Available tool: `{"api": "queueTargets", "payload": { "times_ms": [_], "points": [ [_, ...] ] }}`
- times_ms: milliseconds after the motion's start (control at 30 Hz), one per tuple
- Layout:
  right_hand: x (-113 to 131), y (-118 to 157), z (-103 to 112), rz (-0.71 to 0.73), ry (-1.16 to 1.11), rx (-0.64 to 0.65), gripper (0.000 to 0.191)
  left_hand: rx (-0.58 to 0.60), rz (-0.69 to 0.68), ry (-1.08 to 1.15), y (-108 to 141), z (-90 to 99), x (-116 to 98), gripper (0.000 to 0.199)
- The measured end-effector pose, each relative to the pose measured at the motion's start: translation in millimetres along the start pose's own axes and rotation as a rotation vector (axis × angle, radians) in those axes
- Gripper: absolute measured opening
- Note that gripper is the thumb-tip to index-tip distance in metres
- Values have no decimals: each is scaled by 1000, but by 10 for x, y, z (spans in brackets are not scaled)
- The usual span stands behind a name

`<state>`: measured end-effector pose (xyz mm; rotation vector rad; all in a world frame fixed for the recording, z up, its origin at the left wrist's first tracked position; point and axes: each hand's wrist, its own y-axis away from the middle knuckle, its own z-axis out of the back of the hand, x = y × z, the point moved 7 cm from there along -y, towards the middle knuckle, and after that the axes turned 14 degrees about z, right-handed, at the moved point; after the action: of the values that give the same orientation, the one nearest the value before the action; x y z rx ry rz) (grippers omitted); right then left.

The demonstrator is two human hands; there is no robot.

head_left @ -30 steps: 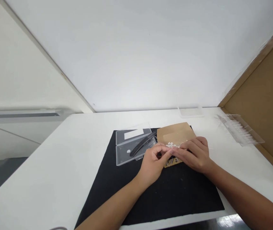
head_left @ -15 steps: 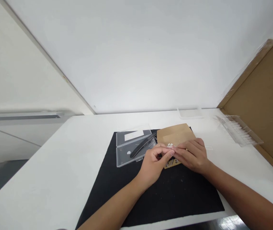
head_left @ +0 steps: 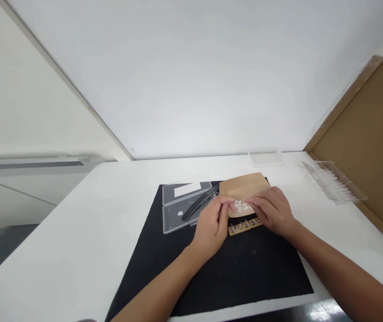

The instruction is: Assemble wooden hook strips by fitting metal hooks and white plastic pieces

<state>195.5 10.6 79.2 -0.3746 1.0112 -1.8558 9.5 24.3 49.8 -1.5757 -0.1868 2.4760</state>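
Observation:
My left hand (head_left: 210, 226) has thumb and fingers pinched together at the left side of a pile of small white pieces (head_left: 241, 206). Over the pile's right side, my right hand (head_left: 274, 212) pinches too. Whatever either hand holds is too small to make out. The pieces lie on an open brown cardboard sheet or folder (head_left: 243, 184). Just in front of it is a narrow tan strip (head_left: 240, 227) carrying a row of small clear pegs, its right end partly under my right hand. To the left, a curved black nail file (head_left: 196, 206) rests across an open clear plastic case (head_left: 171, 219).
A black mat (head_left: 245, 273) lies under the work on the white table (head_left: 77, 232). A clear tray with rows of pale tips (head_left: 334, 183) stands at right, near a cardboard panel (head_left: 372, 147). A shallow clear lid (head_left: 265, 158) sits by the back wall.
My hands, which met over the white pieces, have moved apart, left hand to the left and right hand slightly right. More of the pile and the peg strip now shows.

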Motion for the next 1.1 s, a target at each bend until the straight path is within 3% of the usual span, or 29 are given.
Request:
{"api": "queueTargets", "payload": {
  "times_ms": [100, 200, 433, 667, 933, 1100],
  "points": [
    [-149, 44, -26, -122, -68, -61, 27, -280, -69, -358, -76, 235, -9, 19],
    [-264, 82, -47, -207, -125, -115, 25, -379, -45, -686, -199, 382, 45, 19],
    [-308, 83, -73, -262, -156, -103, 23, -247, 187, -1028, -309, 487, 299, 28],
    [-352, 111, -132, -354, -228, -55, 19, -60, 319, -1080, -310, 407, 407, 34],
    [-425, 270, -224, -529, -228, 59, 8, -54, 248, -1114, -363, 380, 561, 25],
    [-438, 292, -206, -532, -220, 26, 8, -204, 125, -1079, -378, 455, 492, 22]
  ]
}}
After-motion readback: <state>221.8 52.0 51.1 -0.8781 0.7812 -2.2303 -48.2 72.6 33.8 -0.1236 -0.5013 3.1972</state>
